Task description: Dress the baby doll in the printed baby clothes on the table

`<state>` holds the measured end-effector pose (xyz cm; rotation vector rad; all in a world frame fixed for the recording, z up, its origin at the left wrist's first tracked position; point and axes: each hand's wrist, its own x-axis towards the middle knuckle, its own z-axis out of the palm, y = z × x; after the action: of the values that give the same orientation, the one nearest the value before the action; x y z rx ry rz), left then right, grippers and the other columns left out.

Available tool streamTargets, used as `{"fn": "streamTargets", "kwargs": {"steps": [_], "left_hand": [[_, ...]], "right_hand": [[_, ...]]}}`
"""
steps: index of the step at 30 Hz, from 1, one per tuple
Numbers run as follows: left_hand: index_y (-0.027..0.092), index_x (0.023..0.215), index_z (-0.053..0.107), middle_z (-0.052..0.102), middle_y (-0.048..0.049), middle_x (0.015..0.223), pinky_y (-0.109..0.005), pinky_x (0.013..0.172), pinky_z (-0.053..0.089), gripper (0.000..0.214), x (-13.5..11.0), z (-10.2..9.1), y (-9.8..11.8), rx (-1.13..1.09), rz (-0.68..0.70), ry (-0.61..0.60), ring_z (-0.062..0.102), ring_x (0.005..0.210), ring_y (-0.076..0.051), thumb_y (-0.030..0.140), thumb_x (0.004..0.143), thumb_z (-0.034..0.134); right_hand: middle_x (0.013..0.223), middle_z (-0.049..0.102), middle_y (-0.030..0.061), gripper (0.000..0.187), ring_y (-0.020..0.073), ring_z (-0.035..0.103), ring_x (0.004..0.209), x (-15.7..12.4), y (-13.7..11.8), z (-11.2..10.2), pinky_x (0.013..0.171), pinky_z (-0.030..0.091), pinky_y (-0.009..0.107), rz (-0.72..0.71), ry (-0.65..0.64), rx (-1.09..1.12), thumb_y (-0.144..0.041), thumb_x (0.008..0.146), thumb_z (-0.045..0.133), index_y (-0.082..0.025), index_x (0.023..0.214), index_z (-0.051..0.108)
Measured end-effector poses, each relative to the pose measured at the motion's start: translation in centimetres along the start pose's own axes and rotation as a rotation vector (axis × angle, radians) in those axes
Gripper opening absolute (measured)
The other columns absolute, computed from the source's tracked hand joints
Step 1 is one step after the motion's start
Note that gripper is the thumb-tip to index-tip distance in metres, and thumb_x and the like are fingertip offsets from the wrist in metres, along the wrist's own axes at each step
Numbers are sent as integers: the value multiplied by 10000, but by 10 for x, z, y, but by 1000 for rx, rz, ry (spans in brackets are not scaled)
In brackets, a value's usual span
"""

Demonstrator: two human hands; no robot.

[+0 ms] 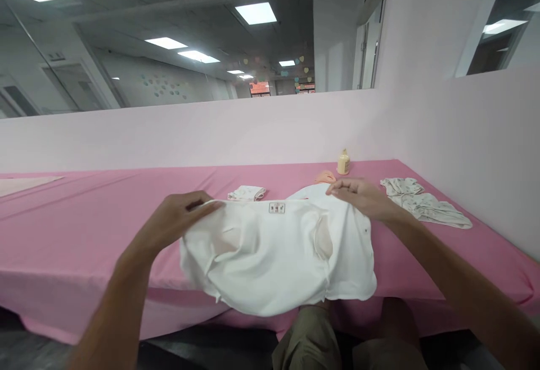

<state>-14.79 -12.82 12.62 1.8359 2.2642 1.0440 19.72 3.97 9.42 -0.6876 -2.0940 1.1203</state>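
Observation:
A small white garment (274,257) with a little label at its top edge hangs over the front edge of the pink table (84,229). My left hand (181,215) pinches the garment's upper left corner, fingers closed on the cloth. My right hand (363,197) grips its upper right part, fingers pressed together on the fabric. Both hands hold the top edge stretched between them. A peach-coloured doll part (324,177) shows just behind the garment, mostly hidden.
A cream bottle (343,162) stands at the back by the pink wall. A folded white cloth (247,193) lies behind the garment. A patterned garment (426,202) lies at the right. My knees (312,342) are below the table edge.

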Motion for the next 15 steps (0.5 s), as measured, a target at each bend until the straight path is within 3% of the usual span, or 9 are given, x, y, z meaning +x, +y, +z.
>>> {"fn": "streamTargets", "kwargs": {"steps": [4, 7, 10, 12, 15], "left_hand": [[166, 707, 597, 609, 7, 688, -206, 572, 345, 426, 60, 35, -36, 172, -12, -27, 510, 656, -137, 561, 842, 515], [176, 785, 626, 680, -43, 855, -250, 649, 376, 403, 100, 81, -77, 366, -50, -50, 583, 807, -199, 526, 888, 453], [174, 894, 667, 695, -99, 990, -312, 743, 426, 322, 121, 134, -107, 483, -184, -109, 613, 926, -258, 414, 910, 452], [157, 906, 683, 699, -128, 967, -359, 783, 446, 241, 125, 168, -112, 487, -199, -104, 626, 925, -285, 301, 883, 491], [179, 1100, 659, 644, -140, 1187, -409, 975, 386, 289, 119, 214, -96, 440, -110, -50, 550, 1149, -296, 214, 887, 468]], "right_hand": [[960, 671, 34, 280, 128, 527, 742, 71, 29, 16, 668, 384, 255, -3, 101, -21, -423, 863, 539, -196, 945, 682], [847, 675, 24, 226, 136, 532, 713, 121, 63, 35, 654, 378, 250, 88, 156, -286, -326, 863, 509, -183, 904, 679], [819, 674, 45, 174, 148, 553, 739, 153, 100, 56, 665, 372, 245, 139, 168, -379, -179, 836, 488, -159, 779, 650], [841, 675, 63, 184, 161, 567, 777, 164, 122, 67, 680, 367, 248, 175, 185, -438, -117, 823, 461, -156, 758, 629], [869, 671, 85, 188, 193, 584, 825, 170, 145, 77, 697, 361, 264, 229, 224, -510, -111, 839, 442, -163, 828, 622]]}}
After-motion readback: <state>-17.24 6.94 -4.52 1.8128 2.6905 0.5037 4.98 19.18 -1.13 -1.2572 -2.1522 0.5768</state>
